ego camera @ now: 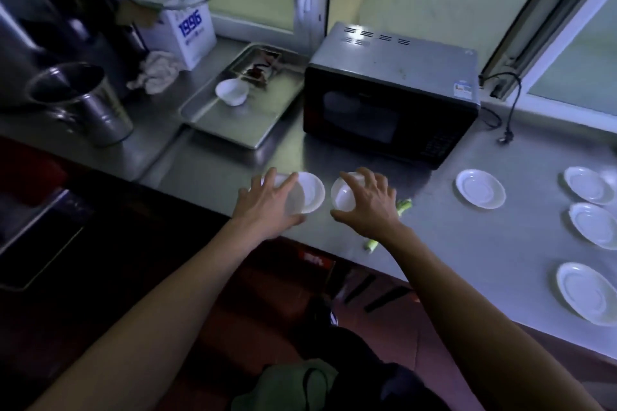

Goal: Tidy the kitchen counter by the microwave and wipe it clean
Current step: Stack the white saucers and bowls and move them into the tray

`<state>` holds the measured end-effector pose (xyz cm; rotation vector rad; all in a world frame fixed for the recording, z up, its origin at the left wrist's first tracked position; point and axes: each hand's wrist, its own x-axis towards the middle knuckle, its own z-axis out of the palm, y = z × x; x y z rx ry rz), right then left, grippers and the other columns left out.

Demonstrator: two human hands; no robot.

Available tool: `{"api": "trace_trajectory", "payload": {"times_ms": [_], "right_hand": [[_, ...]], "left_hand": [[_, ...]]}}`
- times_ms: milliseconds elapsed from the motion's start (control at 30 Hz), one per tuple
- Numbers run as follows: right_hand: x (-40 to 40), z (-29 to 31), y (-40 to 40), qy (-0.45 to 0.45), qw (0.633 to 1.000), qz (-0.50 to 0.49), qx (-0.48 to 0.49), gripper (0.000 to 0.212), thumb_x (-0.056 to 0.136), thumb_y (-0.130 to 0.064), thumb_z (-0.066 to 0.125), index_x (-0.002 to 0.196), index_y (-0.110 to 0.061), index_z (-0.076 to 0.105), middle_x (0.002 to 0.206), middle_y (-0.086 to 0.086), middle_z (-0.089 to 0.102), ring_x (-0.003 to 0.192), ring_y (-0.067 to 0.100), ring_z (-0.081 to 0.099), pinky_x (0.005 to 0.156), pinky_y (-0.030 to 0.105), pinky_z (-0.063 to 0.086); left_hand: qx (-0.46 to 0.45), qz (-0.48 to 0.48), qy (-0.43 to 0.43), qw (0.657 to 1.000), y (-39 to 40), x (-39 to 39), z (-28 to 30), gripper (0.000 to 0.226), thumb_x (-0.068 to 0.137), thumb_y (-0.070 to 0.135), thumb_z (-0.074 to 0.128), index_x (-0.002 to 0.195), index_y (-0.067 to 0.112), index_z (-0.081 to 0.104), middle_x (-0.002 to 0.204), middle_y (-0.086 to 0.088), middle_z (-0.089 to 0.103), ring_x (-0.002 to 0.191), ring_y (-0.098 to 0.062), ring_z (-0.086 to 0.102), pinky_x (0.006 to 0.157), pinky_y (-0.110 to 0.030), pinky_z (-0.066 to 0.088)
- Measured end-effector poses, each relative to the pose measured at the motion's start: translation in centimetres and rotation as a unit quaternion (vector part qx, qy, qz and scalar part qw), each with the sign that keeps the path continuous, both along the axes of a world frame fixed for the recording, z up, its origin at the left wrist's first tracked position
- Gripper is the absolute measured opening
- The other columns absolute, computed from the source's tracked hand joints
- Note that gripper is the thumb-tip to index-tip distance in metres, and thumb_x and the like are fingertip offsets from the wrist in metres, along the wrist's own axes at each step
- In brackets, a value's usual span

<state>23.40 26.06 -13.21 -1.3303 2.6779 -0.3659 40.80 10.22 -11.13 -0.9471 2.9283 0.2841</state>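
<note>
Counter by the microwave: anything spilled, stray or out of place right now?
Yes. Green vegetable scraps lie loose on the counter: one beside the right hand, another at the front edge. The microwave's plug lies unplugged on the steel.

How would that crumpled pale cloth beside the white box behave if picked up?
The crumpled pale cloth would probably go floppy and drape, judging by its soft folds. It looks light for its size. Lying bunched on the steel counter, it seems unlikely to roll or break.
</note>
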Motion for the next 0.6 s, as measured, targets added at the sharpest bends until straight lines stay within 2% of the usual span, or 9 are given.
{"api": "trace_trajectory", "payload": {"times_ms": [100, 233, 467, 600], "right_hand": [[2.0, -0.1, -3.5, -0.015, 0.999, 0.041, 0.003, 0.088, 0.069, -0.067, 0.066, 0.146, -0.041, 0.031, 0.151, -0.001, 0.029, 0.135, 0.029, 0.024, 0.104, 0.050, 0.029], [4.2, -1.0, -7.6, -0.018, 0.996, 0.090, 0.012, 0.088, 0.069, -0.067, 0.066, 0.146, -0.041, 0.031, 0.151, 0.001, 0.030, 0.135, 0.030, 0.024, 0.105, 0.050, 0.030], [6.0, -3.8, -15.0, -0.040, 0.989, 0.144, 0.023, 0.087, 0.073, -0.066, 0.068, 0.148, -0.040, 0.031, 0.156, 0.003, 0.027, 0.141, 0.033, 0.022, 0.109, 0.056, 0.028], [5.4, -5.3, -19.0, -0.062, 0.988, 0.142, 0.014, 0.085, 0.072, -0.065, 0.067, 0.146, -0.039, 0.035, 0.154, 0.002, 0.030, 0.141, 0.030, 0.023, 0.107, 0.053, 0.029]], "left_hand": [[0.016, 0.053, -0.006, 0.998, -2.1, 3.5, -0.4, 0.086, 0.071, 0.075, 0.061, 0.142, 0.046, 0.023, 0.153, -0.001, 0.023, 0.134, -0.034, 0.032, 0.102, -0.054, 0.037], [0.035, 0.111, -0.033, 0.993, -4.9, 7.3, -1.3, 0.089, 0.072, 0.077, 0.059, 0.146, 0.046, 0.020, 0.157, -0.001, 0.017, 0.140, -0.032, 0.024, 0.108, -0.055, 0.030], [0.049, 0.152, -0.070, 0.985, -10.1, 10.5, -3.1, 0.090, 0.074, 0.077, 0.058, 0.149, 0.044, 0.018, 0.157, -0.003, 0.017, 0.140, -0.033, 0.023, 0.109, -0.057, 0.030], [0.065, 0.151, -0.089, 0.982, -14.5, 9.3, -4.0, 0.090, 0.075, 0.076, 0.058, 0.149, 0.043, 0.018, 0.159, -0.004, 0.014, 0.142, -0.033, 0.019, 0.110, -0.056, 0.028]]}}
